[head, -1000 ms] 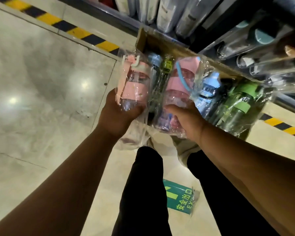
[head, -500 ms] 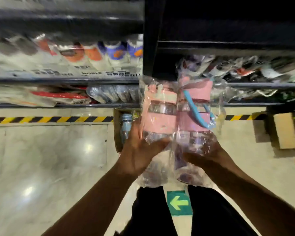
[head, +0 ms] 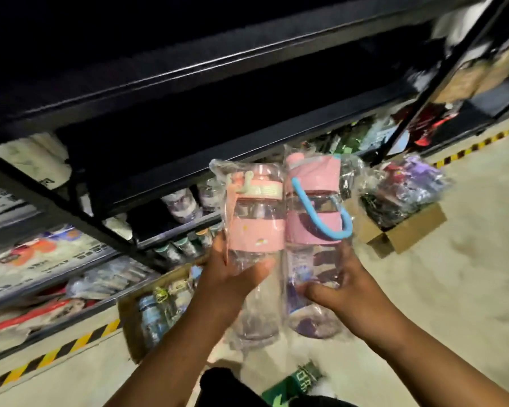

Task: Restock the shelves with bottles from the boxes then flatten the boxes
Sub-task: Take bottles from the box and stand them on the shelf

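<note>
1. So, head view, the only one we get: left hand [head: 227, 274] is wrapped round the lower half of the left bottle [head: 256, 227]. The right hand [head: 344, 286] grips the right bottle [head: 312, 230]. Both bottles are upright and touching, mid-frame, in front of the dark shelf [head: 188, 69].
2. Doing it well, I'd say: set them on the shelf base first, one at a time. Keep a firm squeeze, because that loose plastic wrap looks slippery.
3. Looks: clear bodies, pink bands and lids, each bagged. The right one has a blue loop [head: 301, 198].
4. An open box [head: 130, 318] at lower left of centre holds more.

Two wrapped bottles [head: 285, 239] in hands [head: 227, 277]
</note>
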A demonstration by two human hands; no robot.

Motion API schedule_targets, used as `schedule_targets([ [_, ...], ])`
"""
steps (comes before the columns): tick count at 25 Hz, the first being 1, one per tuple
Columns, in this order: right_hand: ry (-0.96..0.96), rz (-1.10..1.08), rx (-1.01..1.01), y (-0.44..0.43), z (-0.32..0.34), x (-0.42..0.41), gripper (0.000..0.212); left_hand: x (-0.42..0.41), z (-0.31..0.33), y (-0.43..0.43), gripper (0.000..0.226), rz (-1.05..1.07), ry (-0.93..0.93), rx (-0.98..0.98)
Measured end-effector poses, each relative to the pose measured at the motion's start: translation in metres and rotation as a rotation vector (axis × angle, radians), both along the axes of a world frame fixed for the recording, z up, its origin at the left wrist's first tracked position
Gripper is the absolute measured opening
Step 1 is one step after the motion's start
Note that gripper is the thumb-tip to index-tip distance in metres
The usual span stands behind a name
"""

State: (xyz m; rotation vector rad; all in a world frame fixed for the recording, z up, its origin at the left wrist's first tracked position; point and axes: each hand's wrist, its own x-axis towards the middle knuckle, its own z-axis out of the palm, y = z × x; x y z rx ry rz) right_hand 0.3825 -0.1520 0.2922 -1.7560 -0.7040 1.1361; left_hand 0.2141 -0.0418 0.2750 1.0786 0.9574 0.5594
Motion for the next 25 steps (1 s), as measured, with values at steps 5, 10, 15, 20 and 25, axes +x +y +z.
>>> schedule_targets([
  [5, -0.021, -0.088, 0.120, -0.082, 0.048, 0.108, 0.066, 0.118, 0.045, -0.060, 0.079, -0.180, -0.028, 0.126],
  [10, -0.080, -0.122, 0.193, -0.102, 0.089, 0.192, 0.069, 0.207, 0.091, -0.066, 0.071, -0.234, -0.075, 0.236],
  [15, -0.167, -0.149, 0.268, -0.067, 0.135, 0.268, 0.072, 0.285, 0.138, -0.018, 0.087, -0.244, -0.099, 0.357],
  [20, -0.274, -0.136, 0.378, -0.001, 0.181, 0.342, 0.074, 0.357, 0.185, 0.053, 0.088, -0.254, -0.198, 0.445],
  [25, -0.417, -0.113, 0.484, 0.051, 0.238, 0.400, 0.080, 0.413, 0.247, 0.108, 0.086, -0.255, -0.300, 0.537],
])
